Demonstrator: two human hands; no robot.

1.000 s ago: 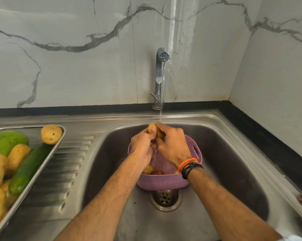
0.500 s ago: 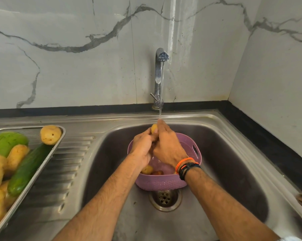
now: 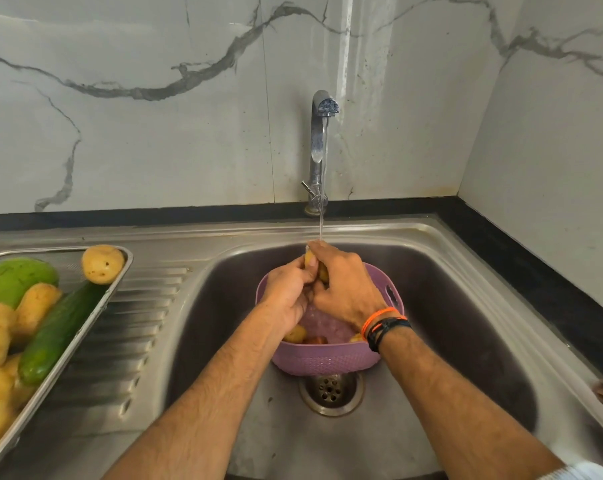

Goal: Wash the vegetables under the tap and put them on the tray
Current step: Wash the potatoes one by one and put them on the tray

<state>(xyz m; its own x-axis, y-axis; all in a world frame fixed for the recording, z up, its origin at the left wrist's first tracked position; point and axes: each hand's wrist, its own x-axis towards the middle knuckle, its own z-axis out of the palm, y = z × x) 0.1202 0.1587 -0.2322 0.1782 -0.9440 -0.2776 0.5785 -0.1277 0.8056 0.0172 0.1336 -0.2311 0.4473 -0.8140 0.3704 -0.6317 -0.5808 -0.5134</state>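
Washing in hand — left hand (image 3: pixel 286 289) and right hand (image 3: pixel 348 289) together clasp a potato (image 3: pixel 310 259) under the tap (image 3: pixel 319 140), above the basket (image 3: pixel 324 358). Next, likely — carry it left to the tray (image 3: pixel 120 268).

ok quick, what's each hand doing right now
left hand: fingers curled round the potato under the tap.
right hand: gripping the same potato.
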